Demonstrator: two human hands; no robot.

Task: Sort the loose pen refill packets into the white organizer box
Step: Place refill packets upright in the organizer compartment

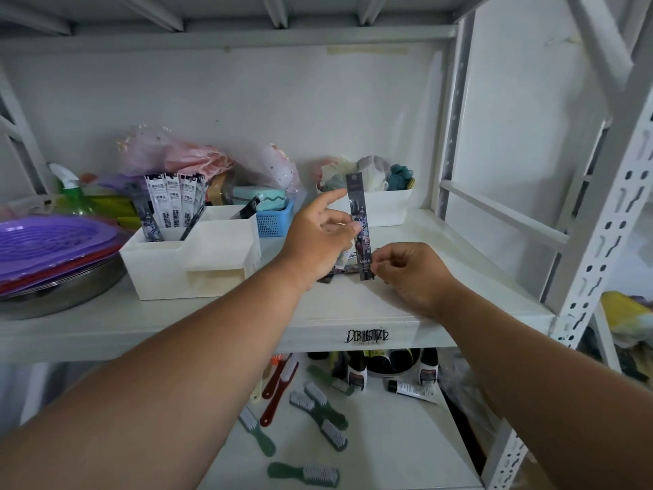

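A long dark pen refill packet point(360, 221) stands upright above the shelf, held between both hands. My left hand point(318, 238) pinches its middle with thumb and fingers, the index finger stretched toward its top. My right hand point(413, 274) pinches its bottom end. Under my left hand more loose packets point(341, 265) lie on the shelf, mostly hidden. The white organizer box point(190, 263) stands to the left. Several white refill packets point(175, 203) stand upright in its rear left compartment, and a dark one point(247, 208) leans in the rear right compartment.
Stacked purple plates point(53, 242) sit on a metal basin at far left. A small blue basket point(274, 221) and a white bin of cloth items point(374, 203) stand behind. A white shelf post point(600, 235) rises at right. Brushes point(318, 412) lie on the lower shelf.
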